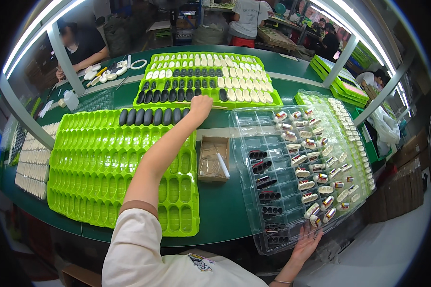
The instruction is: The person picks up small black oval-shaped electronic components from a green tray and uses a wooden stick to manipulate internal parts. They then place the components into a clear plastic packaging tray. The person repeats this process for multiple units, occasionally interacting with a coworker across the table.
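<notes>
My left hand (199,106) reaches far across the table to the near edge of the far green tray (151,102), which holds rows of white and black oval pieces. Its fingers curl down over the black ovals (177,94); whether they hold one is hidden. Below my forearm lies a nearer green tray (105,162) with one row of black ovals (148,116) along its far side. My right hand (306,241), fingers spread, touches the near edge of a clear plastic tray (261,138) holding black parts (263,182) and small white-and-red parts (316,167).
A small open cardboard box (213,158) with a white stick sits between the trays. Another clear tray of white pieces (352,138) lies at the right. Stacked white pieces (31,162) are at the left. A co-worker (84,45) sits across the table; green trays (345,83) are stacked back right.
</notes>
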Demonstrator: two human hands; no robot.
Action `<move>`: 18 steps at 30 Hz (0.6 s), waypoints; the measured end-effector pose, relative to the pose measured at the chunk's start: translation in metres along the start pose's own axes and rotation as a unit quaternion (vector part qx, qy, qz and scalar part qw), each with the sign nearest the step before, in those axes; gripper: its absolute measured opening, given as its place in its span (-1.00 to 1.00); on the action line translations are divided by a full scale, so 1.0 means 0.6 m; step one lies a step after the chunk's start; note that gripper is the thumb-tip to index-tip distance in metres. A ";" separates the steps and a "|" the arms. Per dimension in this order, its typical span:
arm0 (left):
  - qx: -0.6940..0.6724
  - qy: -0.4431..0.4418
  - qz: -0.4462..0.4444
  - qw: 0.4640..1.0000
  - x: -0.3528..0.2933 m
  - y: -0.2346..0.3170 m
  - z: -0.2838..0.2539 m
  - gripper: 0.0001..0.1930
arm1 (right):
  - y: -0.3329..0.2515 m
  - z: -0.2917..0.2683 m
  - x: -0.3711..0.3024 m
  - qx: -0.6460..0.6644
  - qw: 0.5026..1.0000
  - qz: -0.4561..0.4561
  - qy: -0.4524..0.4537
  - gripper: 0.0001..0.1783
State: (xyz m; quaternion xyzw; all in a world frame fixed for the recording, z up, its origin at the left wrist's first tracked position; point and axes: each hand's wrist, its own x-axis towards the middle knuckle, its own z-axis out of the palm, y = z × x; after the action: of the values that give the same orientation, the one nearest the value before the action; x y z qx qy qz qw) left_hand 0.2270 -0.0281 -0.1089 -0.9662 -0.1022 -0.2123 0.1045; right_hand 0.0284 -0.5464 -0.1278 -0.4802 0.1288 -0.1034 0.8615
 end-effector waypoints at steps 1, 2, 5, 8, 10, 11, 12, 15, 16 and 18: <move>0.001 0.002 0.003 1.000 0.000 -0.004 0.000 -0.92 | 0.000 -0.001 0.000 0.005 1.000 0.006 -0.004 -0.33; 0.001 0.004 0.006 1.000 0.001 -0.007 0.000 -0.92 | 0.000 -0.001 -0.002 0.002 1.000 0.005 0.000 -0.33; -0.003 0.003 0.001 1.000 0.003 -0.007 -0.002 -0.92 | 0.001 0.001 -0.005 -0.004 1.000 0.004 0.009 -0.35; -0.001 0.002 0.002 1.000 0.004 -0.005 -0.003 -0.92 | 0.006 -0.001 -0.003 -0.004 1.000 0.005 0.016 -0.36; -0.006 0.002 0.007 1.000 0.006 -0.007 -0.001 -0.92 | 0.008 -0.001 -0.003 -0.001 1.000 0.009 0.020 -0.38; -0.011 0.002 0.010 1.000 0.006 -0.010 0.000 -0.92 | 0.009 -0.001 -0.003 -0.002 1.000 0.010 0.014 -0.38; -0.017 0.003 0.013 1.000 0.007 -0.012 0.002 -0.93 | 0.009 -0.001 -0.003 -0.004 1.000 0.012 0.008 -0.38; -0.011 -0.004 0.015 1.000 0.009 -0.011 -0.002 -0.93 | 0.010 -0.002 -0.004 -0.006 1.000 0.013 0.000 -0.38; -0.003 -0.011 0.013 1.000 0.009 -0.011 -0.005 -0.92 | 0.010 -0.001 -0.004 -0.007 1.000 0.014 -0.002 -0.38; 0.014 -0.025 0.008 1.000 0.010 -0.009 -0.008 -0.92 | 0.008 0.003 -0.009 0.027 0.999 0.012 0.014 -0.38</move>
State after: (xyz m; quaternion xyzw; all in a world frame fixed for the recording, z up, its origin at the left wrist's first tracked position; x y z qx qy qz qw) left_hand 0.2289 -0.0229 -0.1011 -0.9704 -0.0998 -0.1862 0.1174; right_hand 0.0241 -0.5410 -0.1303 -0.4541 0.1441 -0.1030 0.8732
